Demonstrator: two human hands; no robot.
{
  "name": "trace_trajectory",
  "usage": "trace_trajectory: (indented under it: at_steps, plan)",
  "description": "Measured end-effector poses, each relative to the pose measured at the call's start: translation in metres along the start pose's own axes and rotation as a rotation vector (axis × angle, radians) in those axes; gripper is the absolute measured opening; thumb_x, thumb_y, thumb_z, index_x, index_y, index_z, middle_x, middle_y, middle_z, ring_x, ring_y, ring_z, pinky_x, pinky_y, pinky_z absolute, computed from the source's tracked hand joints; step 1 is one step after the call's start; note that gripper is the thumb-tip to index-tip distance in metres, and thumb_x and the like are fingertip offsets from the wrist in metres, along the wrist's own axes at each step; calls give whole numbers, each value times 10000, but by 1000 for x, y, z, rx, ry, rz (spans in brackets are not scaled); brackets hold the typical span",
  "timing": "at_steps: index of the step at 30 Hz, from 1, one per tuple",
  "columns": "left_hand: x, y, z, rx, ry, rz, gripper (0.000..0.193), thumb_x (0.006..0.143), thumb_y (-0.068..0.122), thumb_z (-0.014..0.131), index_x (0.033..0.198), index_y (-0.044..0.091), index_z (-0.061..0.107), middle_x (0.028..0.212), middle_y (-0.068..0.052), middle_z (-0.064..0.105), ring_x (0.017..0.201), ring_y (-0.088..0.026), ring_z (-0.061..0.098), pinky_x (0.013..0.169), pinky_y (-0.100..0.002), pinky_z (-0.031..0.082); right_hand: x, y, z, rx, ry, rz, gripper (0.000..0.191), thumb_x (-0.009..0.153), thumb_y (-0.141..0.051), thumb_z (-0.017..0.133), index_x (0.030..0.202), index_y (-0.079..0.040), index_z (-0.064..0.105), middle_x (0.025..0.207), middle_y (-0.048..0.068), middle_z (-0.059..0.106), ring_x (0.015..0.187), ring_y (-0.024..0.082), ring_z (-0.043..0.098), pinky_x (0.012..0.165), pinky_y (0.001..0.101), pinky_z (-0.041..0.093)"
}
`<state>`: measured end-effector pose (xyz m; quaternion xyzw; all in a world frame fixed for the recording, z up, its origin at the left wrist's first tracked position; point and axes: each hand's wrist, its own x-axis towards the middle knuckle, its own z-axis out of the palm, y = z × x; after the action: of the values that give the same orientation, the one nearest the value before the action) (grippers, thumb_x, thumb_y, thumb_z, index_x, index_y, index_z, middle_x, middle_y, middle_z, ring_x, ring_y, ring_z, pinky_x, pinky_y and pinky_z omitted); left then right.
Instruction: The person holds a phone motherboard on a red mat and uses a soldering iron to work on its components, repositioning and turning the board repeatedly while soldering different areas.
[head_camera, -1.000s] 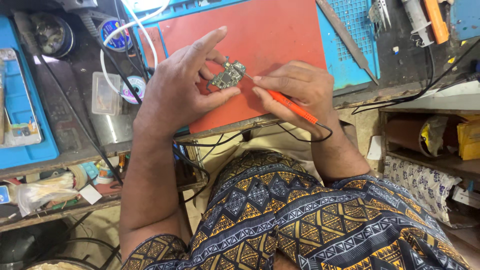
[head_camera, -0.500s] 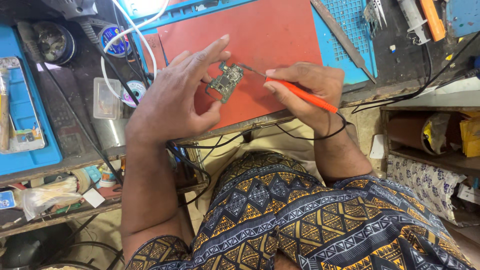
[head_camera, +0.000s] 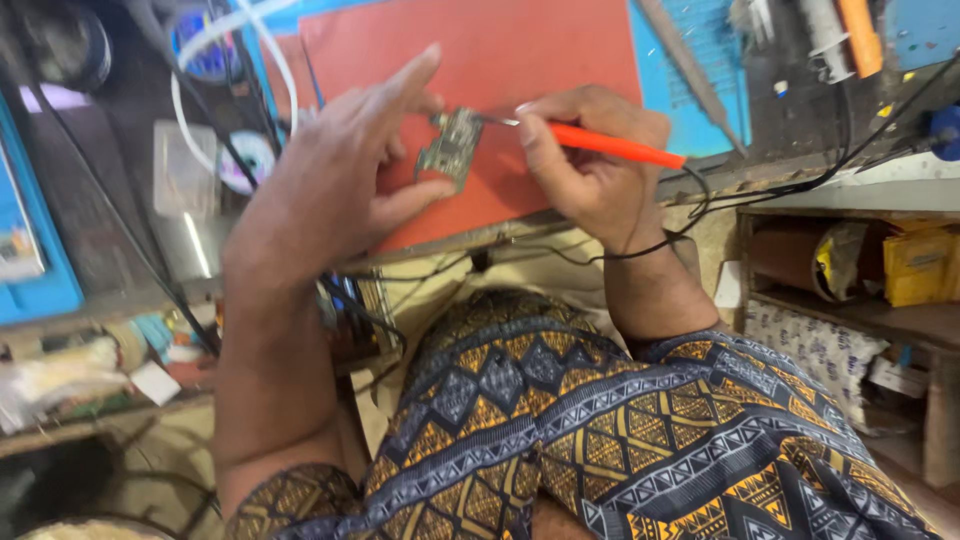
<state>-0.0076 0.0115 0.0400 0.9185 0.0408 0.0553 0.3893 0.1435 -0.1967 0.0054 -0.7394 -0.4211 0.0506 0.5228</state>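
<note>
A small circuit board (head_camera: 452, 148) is shown pinched at its edges between the thumb and fingers of the left hand (head_camera: 335, 185), held tilted above the orange work mat (head_camera: 520, 60) rather than resting on it. The right hand (head_camera: 585, 165) is closed around an orange-handled tool (head_camera: 612, 146), whose metal tip is brought against the upper edge of the board. The two hands are held close together, joined only through board and tool. A black cord (head_camera: 690, 215) is seen looping from the tool past the right wrist. Because the board is unsupported and lightly gripped, it may be judged liable to twist or slip if the tip is pressed hard; the tip could then skid across components or toward the left fingertips. The trailing cord could also be snagged by the wrist, jerking the tip.
</note>
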Motion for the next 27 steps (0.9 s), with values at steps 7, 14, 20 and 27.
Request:
trace_trajectory:
  at_steps: [7, 14, 20, 27]
  plan:
    - [-1, 4, 12, 246, 260, 226, 889, 825, 327, 891, 1500, 17, 403, 1235, -132, 679, 1100, -371, 663, 917, -602, 432, -12, 7, -7, -54, -13, -148, 71, 1059, -54, 745, 1090, 10, 753, 872, 103, 735, 729, 162, 702, 668, 261, 520]
    - [4, -8, 29, 243, 292, 173, 944, 801, 386, 941, 1516, 39, 431, 1194, -176, 670, 1063, -357, 681, 824, -461, 559, -12, 5, -6, -102, -12, -97, 81, 1074, -71, 741, 1090, 6, 756, 922, 102, 756, 727, 158, 696, 668, 248, 518]
    - [8, -9, 37, 269, 370, 198, 1026, 790, 449, 966, 1550, 42, 409, 1135, -153, 673, 994, -338, 688, 788, -449, 563, -11, 8, -9, -127, -21, -148, 85, 1079, -78, 739, 1105, 2, 753, 918, 106, 754, 743, 164, 703, 685, 254, 520]
    - [9, -13, 41, 296, 394, 193, 1072, 781, 483, 966, 1571, 57, 378, 1103, -144, 681, 987, -334, 687, 793, -443, 566, -11, 7, -6, -92, -23, -107, 88, 1079, -87, 743, 1105, -3, 747, 901, 105, 752, 741, 159, 689, 688, 257, 518]
